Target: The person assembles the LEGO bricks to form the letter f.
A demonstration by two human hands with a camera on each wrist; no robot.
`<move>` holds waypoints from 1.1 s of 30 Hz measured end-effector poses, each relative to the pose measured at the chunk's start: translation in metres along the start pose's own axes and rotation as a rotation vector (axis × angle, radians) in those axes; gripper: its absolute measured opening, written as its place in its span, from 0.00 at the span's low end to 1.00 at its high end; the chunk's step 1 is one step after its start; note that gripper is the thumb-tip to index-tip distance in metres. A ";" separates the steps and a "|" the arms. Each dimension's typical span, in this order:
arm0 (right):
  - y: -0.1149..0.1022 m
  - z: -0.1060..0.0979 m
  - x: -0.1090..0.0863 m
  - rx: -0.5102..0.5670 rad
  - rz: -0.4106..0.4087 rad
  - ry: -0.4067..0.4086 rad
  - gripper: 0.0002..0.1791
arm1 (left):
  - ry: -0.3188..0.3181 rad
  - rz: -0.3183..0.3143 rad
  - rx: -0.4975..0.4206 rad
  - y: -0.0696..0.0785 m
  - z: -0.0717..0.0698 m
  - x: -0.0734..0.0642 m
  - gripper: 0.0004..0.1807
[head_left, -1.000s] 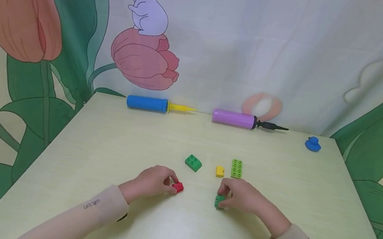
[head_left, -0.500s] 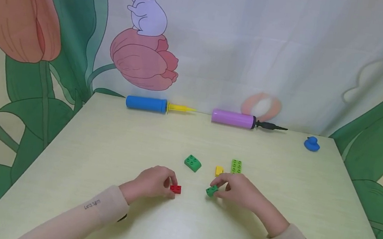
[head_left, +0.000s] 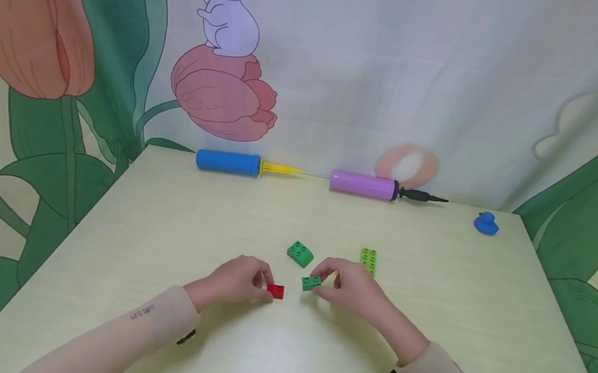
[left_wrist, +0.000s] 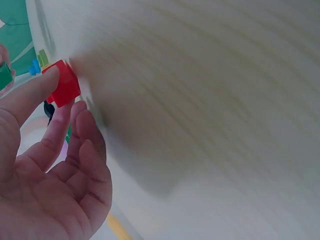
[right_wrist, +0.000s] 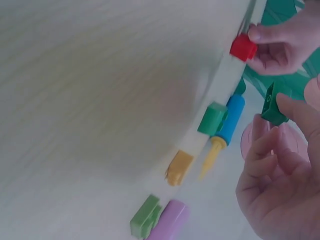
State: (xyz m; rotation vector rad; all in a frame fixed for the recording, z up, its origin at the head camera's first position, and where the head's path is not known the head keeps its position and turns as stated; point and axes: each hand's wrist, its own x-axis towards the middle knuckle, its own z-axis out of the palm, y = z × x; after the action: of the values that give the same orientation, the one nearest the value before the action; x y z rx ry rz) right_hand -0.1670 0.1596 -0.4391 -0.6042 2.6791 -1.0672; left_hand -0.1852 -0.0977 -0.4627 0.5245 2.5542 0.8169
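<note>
Between thumb and forefinger, my left hand point(head_left: 240, 279) pinches a small red toy brick point(head_left: 275, 291), which shows close over the table in the left wrist view. My right hand point(head_left: 351, 286) pinches a small green brick point(head_left: 311, 283), its studs up in the head view, a short gap to the right of the red one. In the right wrist view the green brick point(right_wrist: 273, 106) is raised above the tabletop. A sloped green brick point(head_left: 300, 254) lies just beyond both hands. Mostly hidden behind my right hand is a yellow brick point(right_wrist: 179, 167); a light green brick point(head_left: 368, 261) lies past it.
Along the table's back edge lie a blue pump point(head_left: 229, 162) with a yellow nozzle and a purple pump point(head_left: 363, 184) with a black nozzle. A blue rubber duck point(head_left: 487, 223) sits at the back right corner. A printed curtain point(head_left: 326, 59) hangs behind the table point(head_left: 189, 216).
My right hand has moved left and away from me with the green brick, turning it studs up and closer to the red one. The left hand has turned the red brick slightly, staying nearly in place.
</note>
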 end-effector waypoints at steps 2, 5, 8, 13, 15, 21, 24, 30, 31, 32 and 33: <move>-0.002 0.004 0.002 -0.009 -0.008 -0.022 0.11 | 0.008 0.013 -0.004 0.000 -0.001 0.001 0.11; -0.005 0.010 0.006 -0.017 -0.014 -0.055 0.10 | 0.019 0.028 -0.008 -0.001 0.000 0.003 0.11; -0.007 0.015 0.010 -0.015 -0.020 -0.054 0.10 | 0.027 0.041 -0.008 -0.002 0.001 0.004 0.11; -0.010 0.023 0.018 0.006 -0.022 -0.034 0.11 | 0.033 0.039 -0.023 -0.004 0.001 0.005 0.13; -0.010 0.026 0.020 0.023 -0.014 -0.033 0.11 | 0.035 0.036 -0.038 -0.006 0.001 0.005 0.13; -0.012 0.034 0.023 0.052 -0.011 -0.019 0.10 | 0.050 0.088 -0.095 -0.009 -0.001 0.004 0.11; -0.016 0.038 0.025 0.052 -0.016 -0.019 0.09 | 0.054 0.111 -0.111 -0.009 -0.001 0.004 0.10; -0.020 0.043 0.030 0.026 0.001 -0.021 0.09 | 0.060 0.112 -0.104 -0.010 0.000 0.006 0.10; -0.020 0.044 0.030 0.020 0.006 -0.020 0.09 | 0.061 0.109 -0.103 -0.010 0.000 0.006 0.10; -0.020 0.044 0.031 0.018 0.007 -0.020 0.09 | 0.061 0.106 -0.104 -0.010 0.000 0.006 0.10; -0.020 0.045 0.031 0.019 0.010 -0.022 0.09 | 0.062 0.104 -0.103 -0.010 0.000 0.006 0.10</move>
State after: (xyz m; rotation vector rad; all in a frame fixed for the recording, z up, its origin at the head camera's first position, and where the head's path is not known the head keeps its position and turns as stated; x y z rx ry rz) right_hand -0.1743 0.1054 -0.4583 -0.5957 2.6476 -1.0756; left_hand -0.1923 -0.1024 -0.4707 0.6127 2.5413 1.0100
